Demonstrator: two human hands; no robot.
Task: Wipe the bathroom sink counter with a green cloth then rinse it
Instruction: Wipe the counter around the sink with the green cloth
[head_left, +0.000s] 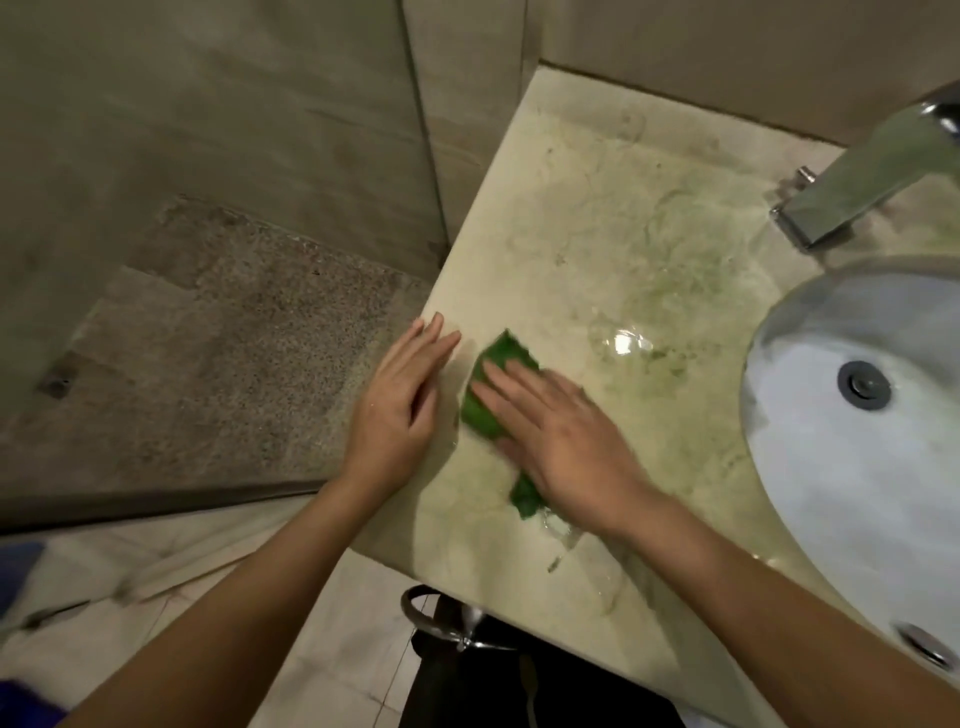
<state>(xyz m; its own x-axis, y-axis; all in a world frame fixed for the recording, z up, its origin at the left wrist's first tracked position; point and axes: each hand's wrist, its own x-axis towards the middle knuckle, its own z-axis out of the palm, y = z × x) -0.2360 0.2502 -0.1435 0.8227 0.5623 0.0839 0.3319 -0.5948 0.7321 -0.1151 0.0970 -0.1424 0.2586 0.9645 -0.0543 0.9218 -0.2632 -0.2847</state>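
The green cloth (501, 358) lies bunched under my right grip (563, 441), whose straight, spread fingers press it flat onto the wet worktop (582, 171); nothing is clutched. Just left of it, my left grip (400, 400) rests flat and empty at the worktop's edge, bracing me. Greenish streaks (691, 291) spread beyond my right fingertips toward the tap (857, 182); the basin (831, 467) sits to the right. I judge that firm, overlapping strokes should carry the smears toward the basin, not off the edge.
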